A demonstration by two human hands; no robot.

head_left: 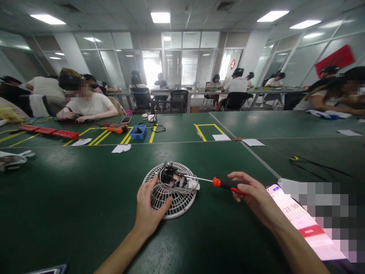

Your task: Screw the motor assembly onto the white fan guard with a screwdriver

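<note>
A round white fan grille (181,207) lies flat on the green table, with a black motor (165,175), wires and a bundled grey cable (168,190) on top. My left hand (150,205) steadies this assembly from its left side, fingers against the motor and thumb over the grille bars. In my right hand (253,194) is a screwdriver (229,184) with a black and red handle, held nearly level. Its shaft points left, and the tip reaches in among the parts beside the motor. Exactly what the tip touches is too small to make out.
A lit phone (306,224) lies by my right forearm. Beyond the table seam are a blue bin (138,132), an orange multimeter (116,128), red trays (49,131) and paper slips (121,148). A black cable tie (310,165) lies right. Other people sit around.
</note>
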